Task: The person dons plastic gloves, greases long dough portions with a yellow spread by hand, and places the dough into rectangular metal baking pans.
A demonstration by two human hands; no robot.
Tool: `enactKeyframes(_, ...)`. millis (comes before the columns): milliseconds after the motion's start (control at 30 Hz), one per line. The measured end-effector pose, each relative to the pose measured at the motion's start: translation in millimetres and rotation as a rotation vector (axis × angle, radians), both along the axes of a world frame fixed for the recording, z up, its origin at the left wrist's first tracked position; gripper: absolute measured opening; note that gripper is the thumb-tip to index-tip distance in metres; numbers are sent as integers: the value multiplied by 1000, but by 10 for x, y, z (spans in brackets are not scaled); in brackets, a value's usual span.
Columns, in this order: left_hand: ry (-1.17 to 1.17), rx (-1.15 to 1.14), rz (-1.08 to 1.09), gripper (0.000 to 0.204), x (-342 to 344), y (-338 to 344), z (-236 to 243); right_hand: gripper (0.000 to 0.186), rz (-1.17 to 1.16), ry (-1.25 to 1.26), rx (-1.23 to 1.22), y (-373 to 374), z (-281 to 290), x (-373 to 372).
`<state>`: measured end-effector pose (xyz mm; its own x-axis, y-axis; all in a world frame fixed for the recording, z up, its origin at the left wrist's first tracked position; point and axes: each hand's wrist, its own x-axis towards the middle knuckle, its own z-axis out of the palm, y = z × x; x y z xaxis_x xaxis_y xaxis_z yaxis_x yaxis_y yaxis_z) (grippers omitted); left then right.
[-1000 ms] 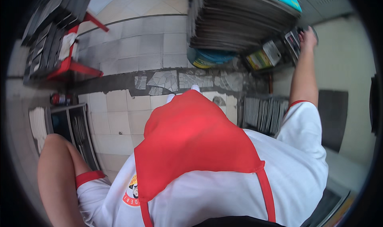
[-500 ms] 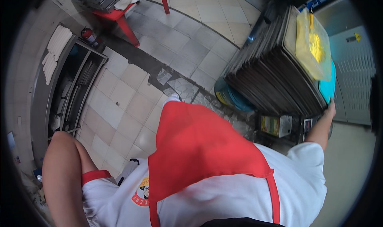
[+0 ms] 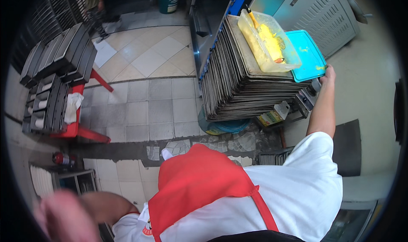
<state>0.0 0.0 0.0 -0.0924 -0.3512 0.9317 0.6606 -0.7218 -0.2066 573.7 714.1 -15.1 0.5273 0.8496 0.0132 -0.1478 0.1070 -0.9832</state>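
Right hand [image 3: 328,75]: fingers at the near right corner of the flat turquoise rectangular plastic lid with rounded corners and a raised rim [image 3: 304,57]. Contact looks likely, but from my end I cannot tell whether thumb and fingers actually pinch the rim. Left hand [image 3: 68,218]: a blur at lower left, well apart from the stack; I cannot tell whether it is clenched or slack. The lid lies at the right edge of the tall stack of dark, thin-edged metal trays [image 3: 225,82], near its near right corner, just beside the translucent rectangular plastic box [image 3: 290,66] on the top tray; what bears the lid's outer part is hidden from me. Handling, my estimate: light, fairly stiff but able to flex across its breadth, not fragile — slick wherever the yellow has smeared. I would take it by the clean rim, thumb above and fingers below, avoiding the smeared patch by the near right corner, and keep it level; its left edge runs close along the box wall and could catch. Appearance: even turquoise, slightly glossy, with small yellow smudges near its middle and by that corner, similar in colour to the thick yellow paste [image 3: 267,37] in the box.
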Motion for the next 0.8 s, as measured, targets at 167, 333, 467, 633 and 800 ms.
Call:
enactKeyframes(167, -498, -620, -68, 73, -759, 1626, -1443, 21, -167, -906, 533, -928, 497, -716)
enactKeyframes(333, -610, -1086, -522, 43, -387, 2931, -1900, 21, -77, -1664, 951, -1611, 433, -1921)
enactKeyframes(467, -450, -1226, -704, 26, 129, 4326, -1468, 25, 18, -1758, 835, -1850, 47, -2128)
enactKeyframes(633, -221, -1275, -845, 32, -264, 6722, -1020, 19, -258, -1460, 964, -1313, -30, -2610)
enactKeyframes(800, -59, -1548, -728, 44, 351, 7896, -445, 32, -229, -1246, 764, -1369, 178, -2344)
